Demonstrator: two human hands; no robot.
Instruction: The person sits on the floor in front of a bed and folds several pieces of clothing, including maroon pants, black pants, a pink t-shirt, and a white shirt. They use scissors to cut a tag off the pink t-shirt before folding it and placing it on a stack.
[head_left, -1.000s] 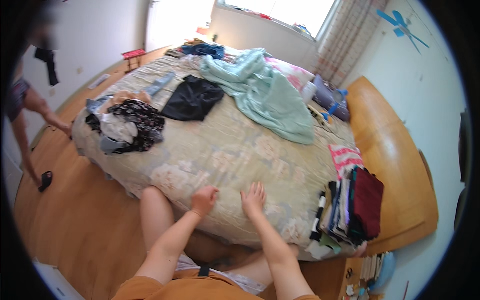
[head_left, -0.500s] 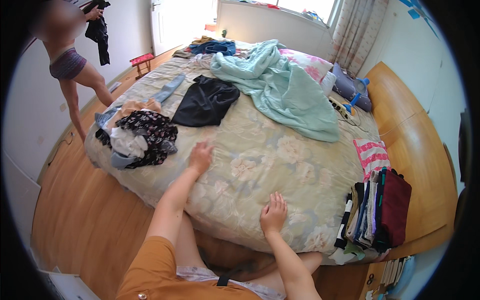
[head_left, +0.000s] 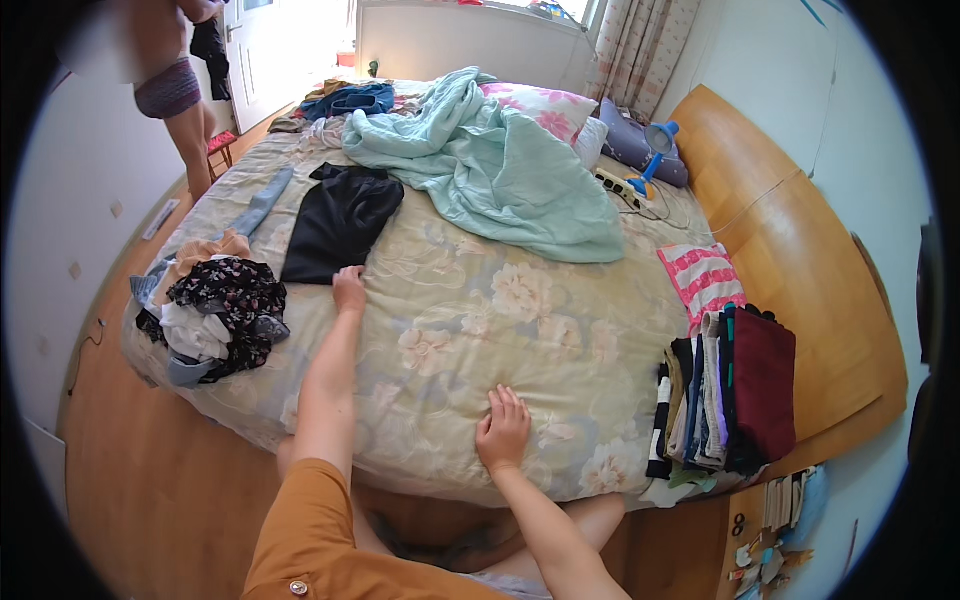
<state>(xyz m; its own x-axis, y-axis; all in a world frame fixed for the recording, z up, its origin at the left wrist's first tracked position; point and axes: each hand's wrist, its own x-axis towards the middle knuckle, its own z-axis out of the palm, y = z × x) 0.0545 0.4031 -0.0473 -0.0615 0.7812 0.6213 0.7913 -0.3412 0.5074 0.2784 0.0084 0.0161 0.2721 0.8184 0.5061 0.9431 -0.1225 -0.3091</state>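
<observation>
My left hand (head_left: pixel 348 290) has its fingers curled at the near hem of a smooth black garment (head_left: pixel 342 222), which lies spread on the bed; whether it is shorts or a skirt I cannot tell. My right hand (head_left: pixel 504 430) rests palm down on the flowered bedsheet (head_left: pixel 470 320), fingers stretched out, holding nothing. Left of the black garment is a heap of crumpled clothes (head_left: pixel 225 315), with a dark floral piece and a white one on top. A stack of folded clothes (head_left: pixel 765 390), dark red at its right end, stands at the bed's right edge.
A mint-green quilt (head_left: pixel 520 185) lies bunched across the bed's far side, beside pillows (head_left: pixel 545 110), a blue lamp (head_left: pixel 652 160) and a power strip (head_left: pixel 620 187). A wooden headboard (head_left: pixel 800 260) borders the right. Another person (head_left: pixel 180 100) stands at far left holding dark cloth.
My left hand has reached forward from the bare sheet to the black garment's near hem. My right hand stays flat on the bed. The view has turned, and the other person has moved toward the door.
</observation>
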